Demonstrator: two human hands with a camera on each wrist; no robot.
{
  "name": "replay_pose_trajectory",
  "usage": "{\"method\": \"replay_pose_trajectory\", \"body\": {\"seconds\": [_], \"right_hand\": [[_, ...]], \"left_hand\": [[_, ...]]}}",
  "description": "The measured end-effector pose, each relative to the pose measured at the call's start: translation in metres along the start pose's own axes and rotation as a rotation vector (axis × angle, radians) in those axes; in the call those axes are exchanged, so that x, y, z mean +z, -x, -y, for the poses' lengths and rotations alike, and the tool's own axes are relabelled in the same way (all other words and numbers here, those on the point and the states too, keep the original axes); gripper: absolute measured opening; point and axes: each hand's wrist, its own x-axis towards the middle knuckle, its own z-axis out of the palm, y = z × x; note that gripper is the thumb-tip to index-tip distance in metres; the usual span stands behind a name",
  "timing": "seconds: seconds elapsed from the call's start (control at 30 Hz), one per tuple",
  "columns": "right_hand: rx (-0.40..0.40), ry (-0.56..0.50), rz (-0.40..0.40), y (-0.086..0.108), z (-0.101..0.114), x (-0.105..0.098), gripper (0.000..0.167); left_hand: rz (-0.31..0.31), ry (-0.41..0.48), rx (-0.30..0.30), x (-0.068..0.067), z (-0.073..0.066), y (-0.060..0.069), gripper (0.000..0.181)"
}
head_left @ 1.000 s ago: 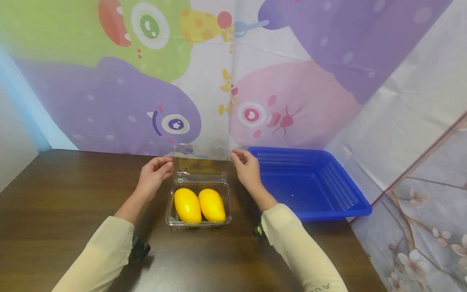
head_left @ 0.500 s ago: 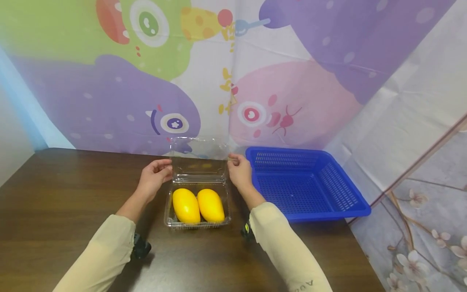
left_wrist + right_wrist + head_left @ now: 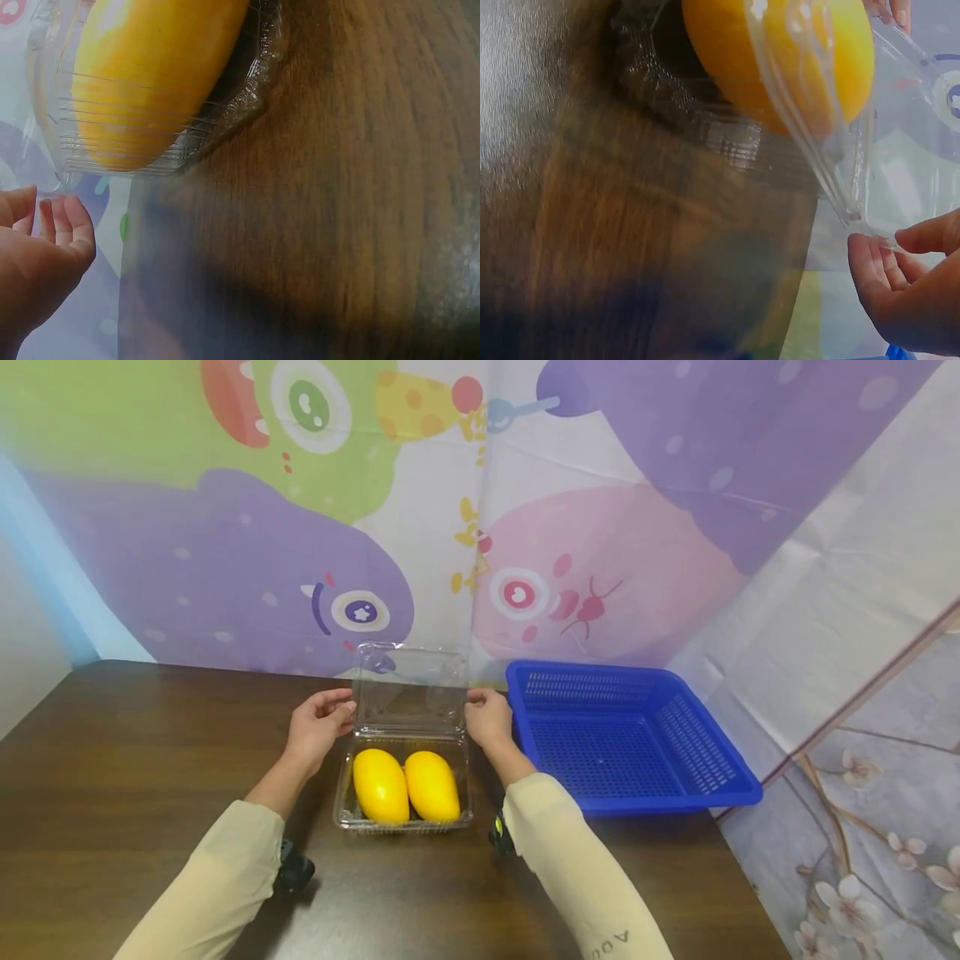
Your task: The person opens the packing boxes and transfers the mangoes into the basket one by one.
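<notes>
Two yellow mangoes (image 3: 381,785) lie side by side in the base of a clear plastic clamshell container (image 3: 469,814) on the table. Its hinged lid (image 3: 408,697) stands raised at the back. My left hand (image 3: 313,729) pinches the lid's left edge between thumb and fingers. On the opposite edge, my right hand (image 3: 491,724) pinches the lid the same way; the right wrist view shows thumb and fingertips meeting at a lid corner (image 3: 866,225). Neither hand touches the fruit. In the left wrist view, one mango (image 3: 154,75) shows through the ribbed side wall.
A blue perforated plastic basket (image 3: 637,802) sits just right of my right hand, with nothing in it. The brown wooden table (image 3: 150,760) extends left and front. Behind it hangs a cartoon-printed cloth (image 3: 337,552); a flowered sheet (image 3: 862,827) is at the right.
My right hand has moved left and slightly down onto the lid's edge. The lid now shows taller and clearer behind the fruit. My left hand has barely shifted.
</notes>
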Motion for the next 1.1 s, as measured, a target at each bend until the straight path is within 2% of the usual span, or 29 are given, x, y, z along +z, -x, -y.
{"method": "replay_pose_trajectory", "body": {"seconds": [0.23,0.6,0.87,1.1], "right_hand": [[0.027,0.019,0.018,0.0,0.0,0.005,0.032],[0.075,0.051,0.117,0.002,-0.004,0.01,0.038],[0.083,0.076,0.154,0.005,-0.006,0.013,0.036],[0.089,0.109,0.169,0.005,-0.006,0.013,0.034]], "left_hand": [[0.015,-0.046,-0.025,-0.001,-0.001,0.0,0.041],[0.022,-0.057,-0.084,-0.002,0.001,0.002,0.042],[0.006,-0.038,-0.131,-0.003,0.003,0.004,0.043],[0.019,-0.058,-0.155,-0.004,0.005,0.003,0.043]]}}
